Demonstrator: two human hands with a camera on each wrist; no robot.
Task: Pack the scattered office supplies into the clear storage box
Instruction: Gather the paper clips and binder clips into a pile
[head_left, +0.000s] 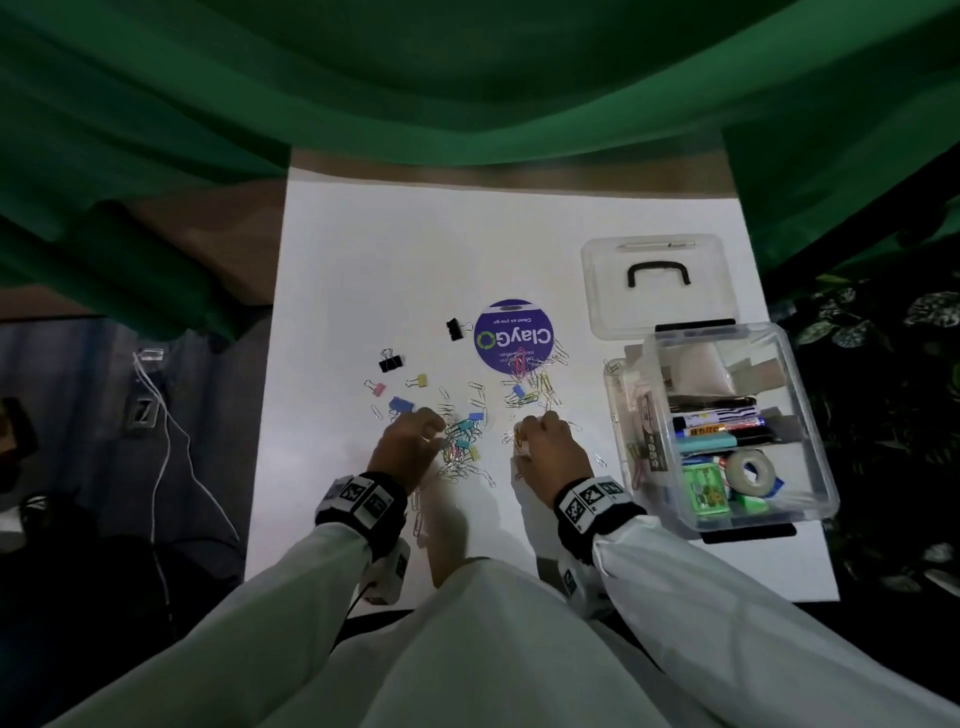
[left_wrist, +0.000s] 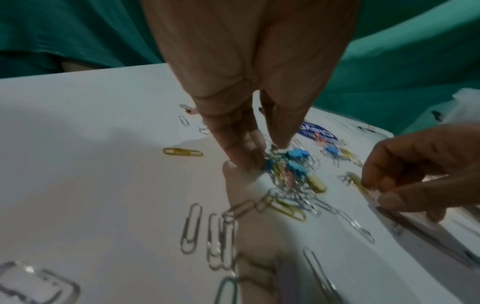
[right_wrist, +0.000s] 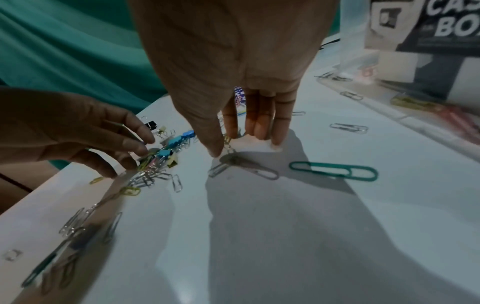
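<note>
Head view: both hands work low in the centre of the frame on the white sheet (head_left: 363, 249), among loose paper clips and small binder clips.
Risk: I judge the tangled clip heap (left_wrist: 288, 179) the main hazard; lifted by a few strands, it could shed clips across the sheet. Flat single clips, such as the green paper clip (right_wrist: 333, 171), may slide away from fingertips instead of lifting.
Left hand (head_left: 408, 447): fingers curled downward, tips gathered on the near-left edge of the heap; in the left wrist view the fingertips (left_wrist: 244, 156) pinch at the blue clips on top.
Right hand (head_left: 550, 447): thumb and forefinger pinch a short chain of linked silver clips (right_wrist: 230, 148), its lower end touching the sheet; the other fingers point straight down beside it.
Clear storage box (head_left: 810, 415): right of the frame, lid (head_left: 654, 312) off and lying behind it, already holding markers, a tape roll and erasers.
Still out: black binder clips (head_left: 390, 361) and the purple ClayGo disc (head_left: 514, 338), upper centre.
</note>
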